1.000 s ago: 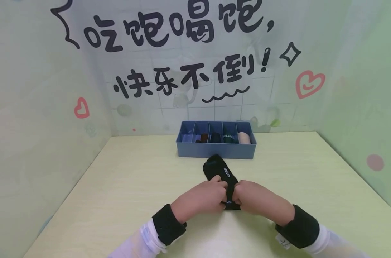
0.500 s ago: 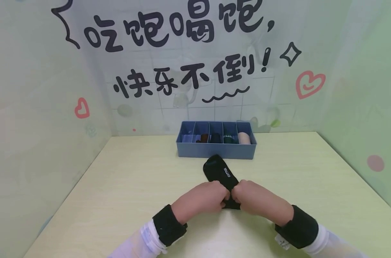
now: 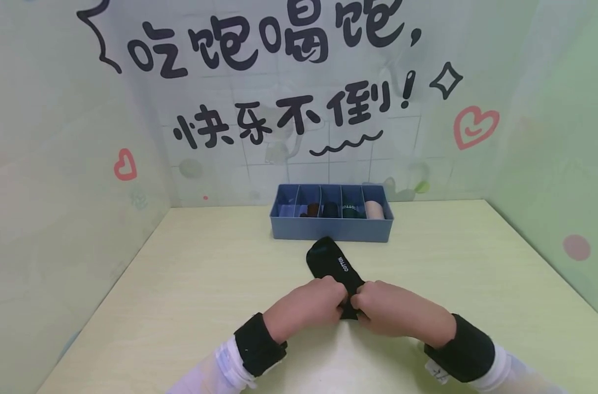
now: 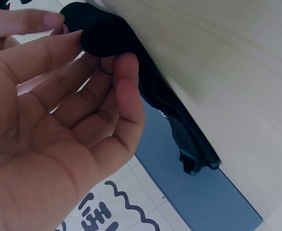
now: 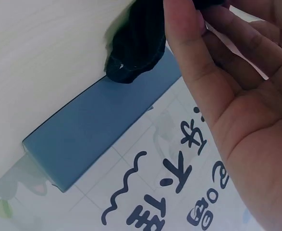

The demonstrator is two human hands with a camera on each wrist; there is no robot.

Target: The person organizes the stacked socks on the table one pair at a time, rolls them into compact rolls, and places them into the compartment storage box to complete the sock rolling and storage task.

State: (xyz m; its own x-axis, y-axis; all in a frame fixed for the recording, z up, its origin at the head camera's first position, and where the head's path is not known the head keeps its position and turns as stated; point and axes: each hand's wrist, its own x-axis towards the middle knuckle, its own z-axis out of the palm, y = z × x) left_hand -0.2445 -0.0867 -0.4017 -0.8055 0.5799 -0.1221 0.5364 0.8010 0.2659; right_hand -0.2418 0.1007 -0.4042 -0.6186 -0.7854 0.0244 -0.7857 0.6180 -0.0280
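A black sock (image 3: 331,260) printed with the white word COTTON lies slantwise on the table, its far end near the blue box. My left hand (image 3: 306,303) grips its near end from the left, and my right hand (image 3: 400,307) grips the same end from the right, knuckles almost meeting. In the left wrist view, the sock's near end (image 4: 109,36) is folded into a thick roll between the thumb and fingers. The right wrist view has the sock's far part (image 5: 138,43) loose beyond the right hand, while its fingertips are partly cut off at the top.
A blue divided box (image 3: 331,229) stands behind the sock by the back wall. In its compartments are rolled items: brown (image 3: 312,210), dark (image 3: 330,210), green with lettering (image 3: 350,211) and pale pink (image 3: 374,210). Printed walls enclose the table (image 3: 205,262) on three sides.
The left fingers, earlier raised on top of the sock, have curled down at its near end. The sock's far part has swung slightly left. My right hand has shifted a little lower.
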